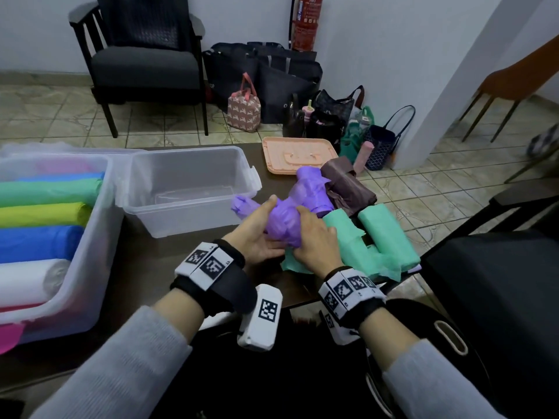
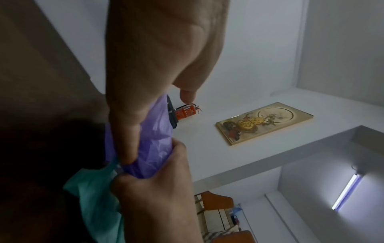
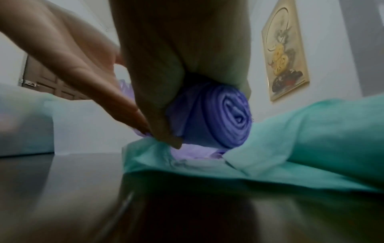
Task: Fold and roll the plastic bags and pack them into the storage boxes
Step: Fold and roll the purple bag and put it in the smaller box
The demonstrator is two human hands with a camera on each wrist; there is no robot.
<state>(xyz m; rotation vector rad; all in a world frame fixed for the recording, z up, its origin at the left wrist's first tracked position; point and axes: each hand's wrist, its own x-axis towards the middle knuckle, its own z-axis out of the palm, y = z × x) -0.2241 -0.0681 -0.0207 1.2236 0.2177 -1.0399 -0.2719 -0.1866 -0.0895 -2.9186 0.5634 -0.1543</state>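
Left to right on the dark table (image 1: 157, 261): two clear plastic storage boxes. The left storage box (image 1: 90, 237) holds five clearly visible bag rolls — two green, one yellow-green, one blue, one white — with pink plastic beyond and beneath them, its count unclear. The second storage box (image 1: 187, 189) shows only its bare floor. Centre: the left hand (image 1: 257, 234) and right hand (image 1: 314, 240) both grip one purple bag roll (image 1: 284, 225), fingers curled round it; the right wrist view shows its spiral end, the roll touching a loose green bag (image 1: 341, 252) spread beneath. A second purple bundle (image 1: 311, 189) lies just behind. Right: one green bag roll (image 1: 387, 234) and one brown folded bag (image 1: 348, 186). Behind these lies one peach lid (image 1: 296, 155).
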